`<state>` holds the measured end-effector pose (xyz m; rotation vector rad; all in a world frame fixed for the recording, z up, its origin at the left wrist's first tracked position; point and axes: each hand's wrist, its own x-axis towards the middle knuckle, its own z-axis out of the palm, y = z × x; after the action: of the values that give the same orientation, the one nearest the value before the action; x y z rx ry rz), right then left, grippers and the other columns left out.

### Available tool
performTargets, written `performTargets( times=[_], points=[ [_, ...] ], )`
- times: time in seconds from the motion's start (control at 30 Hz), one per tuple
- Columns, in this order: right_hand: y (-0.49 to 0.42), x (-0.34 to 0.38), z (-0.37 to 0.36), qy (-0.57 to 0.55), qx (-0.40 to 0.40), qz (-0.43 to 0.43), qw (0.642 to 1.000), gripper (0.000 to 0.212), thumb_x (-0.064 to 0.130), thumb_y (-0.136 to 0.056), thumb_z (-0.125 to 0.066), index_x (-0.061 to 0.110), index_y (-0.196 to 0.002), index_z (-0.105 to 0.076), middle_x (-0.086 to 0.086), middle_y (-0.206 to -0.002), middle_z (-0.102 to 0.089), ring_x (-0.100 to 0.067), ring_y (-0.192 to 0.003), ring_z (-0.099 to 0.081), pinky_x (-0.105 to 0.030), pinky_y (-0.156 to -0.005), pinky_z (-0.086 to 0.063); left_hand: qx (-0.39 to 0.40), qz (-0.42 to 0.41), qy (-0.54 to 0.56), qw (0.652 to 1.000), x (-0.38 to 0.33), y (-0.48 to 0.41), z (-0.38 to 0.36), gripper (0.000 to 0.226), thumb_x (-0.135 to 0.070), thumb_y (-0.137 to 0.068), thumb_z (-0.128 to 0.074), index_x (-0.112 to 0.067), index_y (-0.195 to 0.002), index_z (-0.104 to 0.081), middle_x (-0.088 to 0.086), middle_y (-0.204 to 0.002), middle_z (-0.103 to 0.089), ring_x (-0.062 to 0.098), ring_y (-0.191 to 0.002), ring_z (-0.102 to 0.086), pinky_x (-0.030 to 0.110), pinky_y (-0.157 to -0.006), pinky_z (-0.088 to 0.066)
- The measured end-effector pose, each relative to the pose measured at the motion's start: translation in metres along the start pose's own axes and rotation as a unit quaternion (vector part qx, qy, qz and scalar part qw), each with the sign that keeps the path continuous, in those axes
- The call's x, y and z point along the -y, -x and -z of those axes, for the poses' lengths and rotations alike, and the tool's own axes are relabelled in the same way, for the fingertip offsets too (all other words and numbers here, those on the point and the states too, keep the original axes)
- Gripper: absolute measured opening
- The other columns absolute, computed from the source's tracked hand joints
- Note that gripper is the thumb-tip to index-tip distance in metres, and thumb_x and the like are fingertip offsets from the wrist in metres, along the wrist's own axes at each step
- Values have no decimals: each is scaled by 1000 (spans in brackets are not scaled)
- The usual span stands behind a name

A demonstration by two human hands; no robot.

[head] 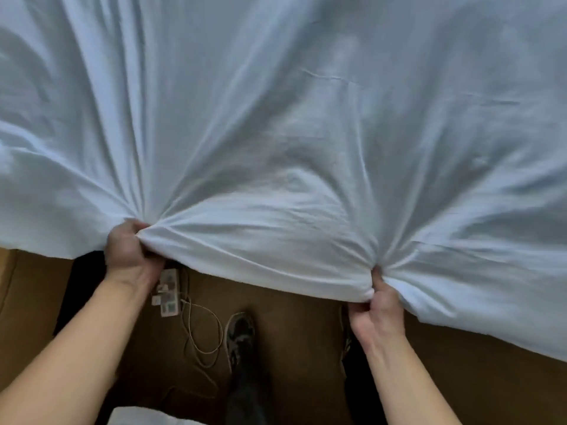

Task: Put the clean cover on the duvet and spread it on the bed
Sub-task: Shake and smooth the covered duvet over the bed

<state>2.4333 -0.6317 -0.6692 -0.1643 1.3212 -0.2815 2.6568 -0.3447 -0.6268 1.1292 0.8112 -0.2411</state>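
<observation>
Dark trousers (245,403), grey patterned shoe (240,334)

Floor (306,332) below the duvet (276,118) edge lies open, save a power strip (167,292), cables (203,352) and a shoe (241,332).

One cover, two hands, four things on the floor.
One white duvet cover (276,118) fills the view. Two bare hands, the left hand (132,250) and the right hand (379,311), each grip one bunch of its near edge. Below are one power strip (167,291), one looping pale cable (202,332), one dark shoe (239,335) and one piece of white cloth (138,417).
</observation>
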Motion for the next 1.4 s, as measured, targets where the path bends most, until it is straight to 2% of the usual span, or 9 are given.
performTargets(
  times=[0.13,0.33,0.53,0.67,0.9,1.17,1.23,1.33,1.4],
  points=[
    [0,-4,8,3,-73,51,996,36,31,-90,-74,22,-123,-62,-4,-114,-74,-23,-93,-75,-41,-74,-62,7,72,-83,994,30,19,16,31,-6,-85,-41,-7,-95,-71,18,-120,-67,35,-111,-63,44,-93,-54],
    [28,-90,-35,-94,173,-32,980,62,55,-74,-83,21,-124,-71,-12,-128,-68,-36,-117,-65,-55,-101,-50,91,14,1,996,-53,-55,13,71,-68,-80,-65,-24,-136,-64,7,-131,-68,29,-121,-65,49,-102,-47],
    [25,-125,-93,-51,70,12,996,35,31,-100,-57,10,-127,-66,-15,-118,-72,-33,-106,-70,-52,-93,-53,87,81,-54,991,-53,-80,71,39,-25,-98,-51,-8,-132,-62,14,-118,-70,25,-100,-72,38,-75,-63],
    [28,-134,-74,-26,8,40,999,41,34,-99,-60,12,-134,-60,-13,-126,-68,-32,-112,-65,-54,-95,-52,82,103,-61,989,-57,-80,118,45,-26,-98,-59,-7,-139,-58,17,-127,-68,29,-108,-69,40,-78,-63],
    [64,-233,-137,-40,233,-67,969,70,40,-72,-87,19,-134,-61,-17,-132,-65,-39,-122,-61,-60,-106,-44,69,56,65,994,-117,-128,81,64,-54,-89,-65,-17,-140,-59,12,-134,-65,32,-125,-60,49,-105,-49],
    [46,-279,-141,62,69,-75,993,50,38,-96,-61,11,-138,-56,-15,-122,-69,-30,-104,-67,-48,-84,-54,-9,148,-130,980,-102,-103,142,48,-42,-95,-65,-8,-128,-64,17,-117,-72,33,-101,-69,46,-77,-57],
    [49,-287,-146,43,92,-81,992,52,44,-94,-61,15,-137,-57,-12,-118,-72,-28,-102,-71,-47,-87,-57,51,213,-364,905,-130,-98,138,65,-68,-90,-56,-10,-119,-66,18,-109,-74,34,-94,-72,50,-78,-61],
    [66,-320,-165,1,183,-119,976,69,53,-79,-77,20,-136,-59,-10,-126,-69,-31,-112,-69,-49,-100,-51,175,280,-720,610,-193,-121,128,96,-90,-79,-41,-1,-104,-69,19,-92,-77,33,-77,-76,38,-67,-62],
    [72,-354,-189,10,260,-145,955,80,49,-74,-83,20,-142,-54,-11,-139,-61,-35,-127,-58,-52,-112,-39,181,175,-760,599,-244,-154,111,81,-77,-83,-58,2,-88,-70,15,-78,-77,29,-68,-76,30,-55,-58]
  ],
)
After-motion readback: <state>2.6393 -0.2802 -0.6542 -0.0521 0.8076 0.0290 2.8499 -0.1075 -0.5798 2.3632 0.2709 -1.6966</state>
